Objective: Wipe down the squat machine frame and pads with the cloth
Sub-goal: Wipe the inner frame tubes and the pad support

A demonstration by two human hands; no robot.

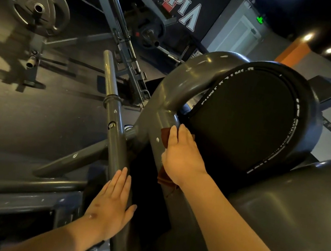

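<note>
The big gray frame (165, 94) curves up and over, just above the right hand (181, 156). Beside that grip, to its right, sits the round black pad (247, 117). The right hand lies flat on the frame tube, pressing the brown cloth (165, 137) under its palm; the fingers are not curled shut. Cloth ends stick out above and below the grip. The left hand (113, 202) rests open and flat on a thin bar (114, 136), holding nothing. With only a flat press, the cloth could slide out and drop. The loose lower end could snag on the frame.
</note>
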